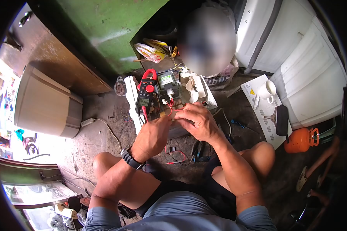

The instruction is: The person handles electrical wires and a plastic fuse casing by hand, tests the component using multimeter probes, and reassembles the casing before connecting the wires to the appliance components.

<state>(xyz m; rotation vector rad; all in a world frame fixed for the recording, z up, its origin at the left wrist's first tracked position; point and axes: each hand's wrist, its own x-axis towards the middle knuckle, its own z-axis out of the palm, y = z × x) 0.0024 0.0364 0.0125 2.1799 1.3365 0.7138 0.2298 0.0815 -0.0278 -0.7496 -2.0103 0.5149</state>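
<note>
My left hand (154, 135) and my right hand (198, 121) meet in the middle, fingertips almost touching. The right one pinches a thin red wire (176, 109). The left one is closed too, but the back of the hand hides what it grips. The wire runs from a white connector (170, 92) on a dark boxy part with a green label (166, 79). Left of that lies a red and black clamp meter (147, 87), its display lit and a red test lead (144, 112) plugged in. These rest on a white appliance body (132, 98) between my knees.
Pliers (196, 150) and a red probe (176, 162) lie on the floor. To the right are a white panel (260, 109) with a white cup-like part (266, 89) and an orange gas cylinder (298, 140). A beige appliance (50, 102) stands left. Another person's legs (321, 163) show at far right.
</note>
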